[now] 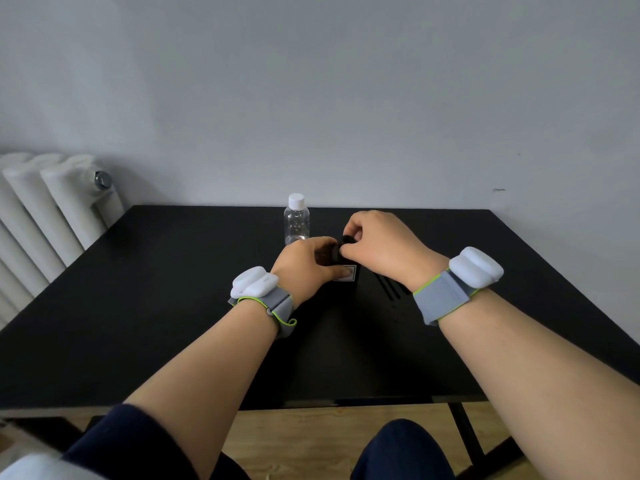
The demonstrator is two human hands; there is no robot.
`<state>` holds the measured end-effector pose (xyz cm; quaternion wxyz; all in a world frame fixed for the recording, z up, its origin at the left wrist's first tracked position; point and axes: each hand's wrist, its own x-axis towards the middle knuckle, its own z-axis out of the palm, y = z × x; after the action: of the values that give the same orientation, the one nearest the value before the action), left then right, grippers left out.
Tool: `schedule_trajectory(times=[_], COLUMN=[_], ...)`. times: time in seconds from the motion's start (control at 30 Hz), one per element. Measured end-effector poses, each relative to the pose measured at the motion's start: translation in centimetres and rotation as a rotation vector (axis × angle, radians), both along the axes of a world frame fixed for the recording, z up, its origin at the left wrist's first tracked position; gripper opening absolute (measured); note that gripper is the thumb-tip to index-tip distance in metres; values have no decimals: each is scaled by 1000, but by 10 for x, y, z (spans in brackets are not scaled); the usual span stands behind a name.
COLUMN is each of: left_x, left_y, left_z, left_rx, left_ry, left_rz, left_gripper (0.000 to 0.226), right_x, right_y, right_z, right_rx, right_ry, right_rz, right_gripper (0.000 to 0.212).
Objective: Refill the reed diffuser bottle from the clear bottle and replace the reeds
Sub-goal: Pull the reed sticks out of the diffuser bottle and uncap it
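A dark reed diffuser bottle (346, 277) with a small white label stands on the black table (173, 306), mostly hidden by my hands. My left hand (306, 265) wraps around its body. My right hand (377, 242) pinches the bottle's black top (346, 241) between thumb and fingers. A small clear bottle (296, 220) with a white cap stands upright just behind my left hand, capped. Several thin black reeds (389, 289) lie flat on the table to the right of the diffuser, under my right wrist.
A white radiator (45, 216) stands at the left beside the table. A pale wall rises right behind the table's far edge. My knees and the wooden floor (294, 441) show below the near edge. A black table leg (467, 441) is at lower right.
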<state>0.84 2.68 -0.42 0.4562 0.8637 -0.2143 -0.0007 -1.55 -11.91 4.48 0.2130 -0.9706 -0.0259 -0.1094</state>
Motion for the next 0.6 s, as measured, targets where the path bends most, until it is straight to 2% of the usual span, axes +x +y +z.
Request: schedule_trajectory(times=[0.37,0.6], left_x=[-4,-8], left_y=[-1,-4], left_z=[-1,-3], left_rx=[16,55], left_ry=[-24,-41], left_rz=[36,78], left_gripper=[41,55], right_x=[-13,-25], right_y=[-9,-23], right_z=[8,1], right_rx=[137,127], right_ry=[-74,-19], right_rz=[-32,-49], right_gripper=[17,23])
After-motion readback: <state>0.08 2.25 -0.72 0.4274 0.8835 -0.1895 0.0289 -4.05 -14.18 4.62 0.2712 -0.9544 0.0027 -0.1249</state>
